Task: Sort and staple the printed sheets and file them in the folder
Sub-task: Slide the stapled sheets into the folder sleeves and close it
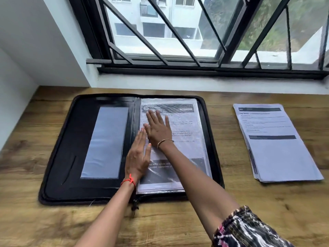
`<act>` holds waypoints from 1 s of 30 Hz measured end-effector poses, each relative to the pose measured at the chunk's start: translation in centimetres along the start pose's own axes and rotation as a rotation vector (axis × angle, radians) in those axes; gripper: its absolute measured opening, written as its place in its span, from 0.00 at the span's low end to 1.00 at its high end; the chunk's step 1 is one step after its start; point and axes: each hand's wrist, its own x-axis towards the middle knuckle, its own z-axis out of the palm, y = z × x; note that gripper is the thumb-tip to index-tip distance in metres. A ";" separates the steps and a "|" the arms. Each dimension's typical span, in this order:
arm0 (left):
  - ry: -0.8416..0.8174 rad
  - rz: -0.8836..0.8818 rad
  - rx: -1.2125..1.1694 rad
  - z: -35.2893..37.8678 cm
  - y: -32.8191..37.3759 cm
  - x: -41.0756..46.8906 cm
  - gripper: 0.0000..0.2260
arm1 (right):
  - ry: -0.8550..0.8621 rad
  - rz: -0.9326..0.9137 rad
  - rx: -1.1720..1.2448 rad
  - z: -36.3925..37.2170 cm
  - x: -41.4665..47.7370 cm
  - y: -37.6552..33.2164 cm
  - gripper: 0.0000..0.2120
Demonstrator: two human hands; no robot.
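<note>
A black zip folder [58, 157] lies open on the wooden desk. Its right half holds clear plastic sleeves with a printed sheet [187, 125] inside the top one. My right hand [158, 129] lies flat on that sleeve with straight, spread fingers, near the upper left of the page. My left hand [138, 157] presses flat on the sleeve's left edge beside the folder's spine, fingers straight and together. A stack of printed sheets [277, 150] rests on the desk to the right of the folder, apart from both hands.
The folder's left half carries a clear pocket [105, 141]. The wooden desk [249, 202] runs to a white wall on the left and a barred window [178, 41] behind. No stapler is in view.
</note>
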 end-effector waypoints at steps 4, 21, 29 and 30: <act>-0.016 -0.012 0.106 0.3 -0.2 -0.1 0.31 | 0.048 0.071 0.040 -0.4 0.0 2.9 0.25; 0.012 -0.003 0.088 0.2 0.4 -0.2 0.30 | 0.293 0.401 0.220 -0.1 -9.1 10.0 0.28; 0.014 -0.003 0.047 -0.1 0.4 -0.2 0.28 | 0.433 0.408 -0.009 0.7 -13.4 8.6 0.17; 0.013 0.001 0.046 -0.1 0.4 -0.2 0.28 | 0.448 0.412 -0.071 0.5 -14.1 8.3 0.15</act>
